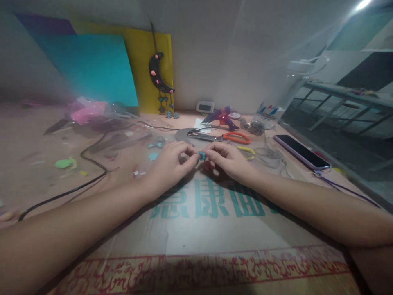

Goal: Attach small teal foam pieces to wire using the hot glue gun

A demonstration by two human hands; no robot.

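Observation:
Between my two hands, just above the printed cardboard, is a small teal flower-like piece [202,156]. My left hand [179,160] pinches its left side between thumb and fingertips. From the right, my right hand [225,159] grips it with thumb and forefinger, the other fingers curled under. The fingertips hide much of the piece. Left of my left hand lie loose light-blue cut shapes [153,156]. Scissors with orange handles [236,137] lie just beyond my hands, and a yellow handle [247,153] shows behind my right hand.
A glue gun [222,118] with a red light stands behind the scissors. A black cable [95,159] curves across the left side. A phone [302,151] lies at the right edge near a clear plastic jug [274,96]. A dark crescent ornament [158,73] hangs before coloured sheets [101,65].

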